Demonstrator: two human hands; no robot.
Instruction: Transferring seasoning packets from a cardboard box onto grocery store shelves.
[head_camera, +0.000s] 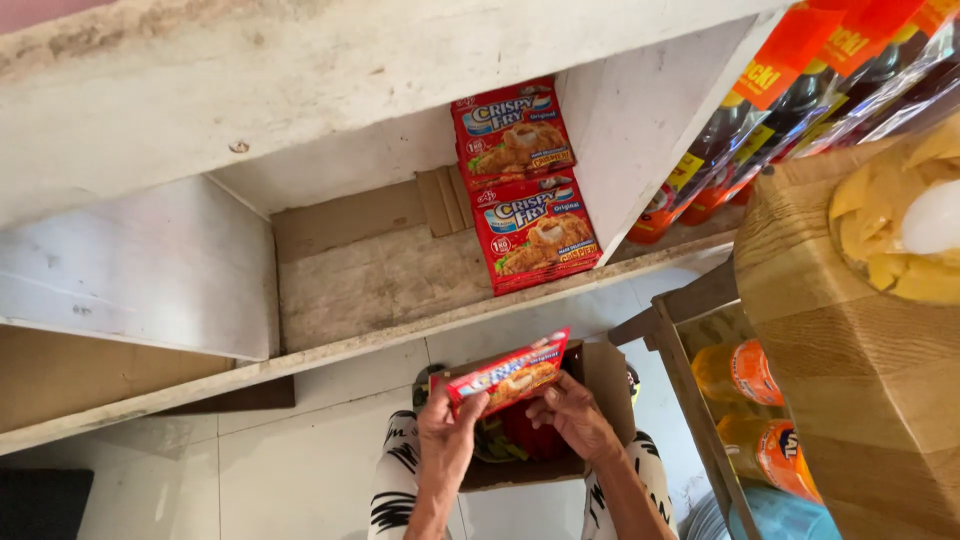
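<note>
Both hands are clamped on one red packet (508, 378), held over an open cardboard box (600, 385) that rests on the person's lap. The left hand (445, 435) grips the packet's lower left corner from below, and the right hand (575, 415) pinches its lower edge near the right end. More red packets (525, 440) lie inside the box, partly hidden by the hands. The held packet's long axis runs left to right, tilted up a little toward the right.

Beyond the hands, across a strip of pale tiled floor (300, 455), is a white shelf (360, 285) lined with flat cardboard. Two matching packets (522, 185) already sit at its right end, one behind the other against the partition (long sides running front to back). They lie straight ahead of the held packet, slightly nearer the right hand. To the right stand dark sauce bottles (735, 140) and orange drink bottles (740, 372).
</note>
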